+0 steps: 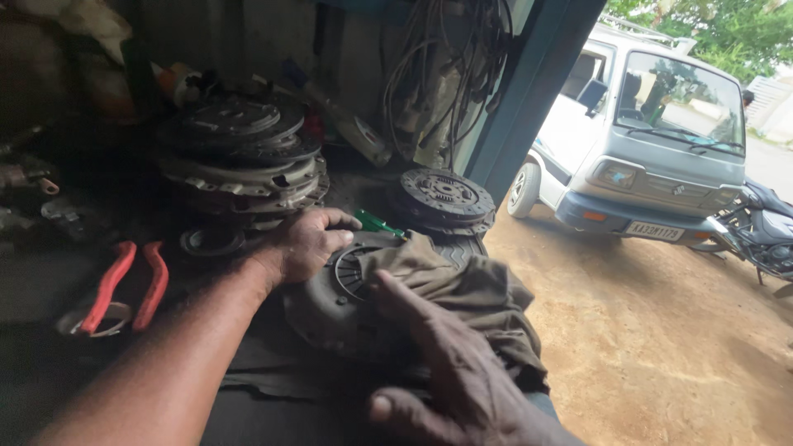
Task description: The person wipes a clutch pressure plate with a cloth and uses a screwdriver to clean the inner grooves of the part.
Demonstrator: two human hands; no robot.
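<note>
A dark round clutch plate (326,310) lies flat on the workbench in front of me. My left hand (310,242) rests on its far left rim, fingers curled over the edge. A green-handled tool (378,223) pokes out just past that hand; I cannot tell whether the hand holds it. My right hand (450,367) presses an olive-brown rag (462,289) onto the right side of the plate, thumb stretched toward the hub.
A stack of clutch pressure plates (244,161) stands at the back left. Another clutch disc (446,196) lies behind. Red-handled pliers (124,285) lie at left. Cables (446,66) hang on the wall. Outside, on the dirt ground, are a white van (652,149) and a motorcycle (764,231).
</note>
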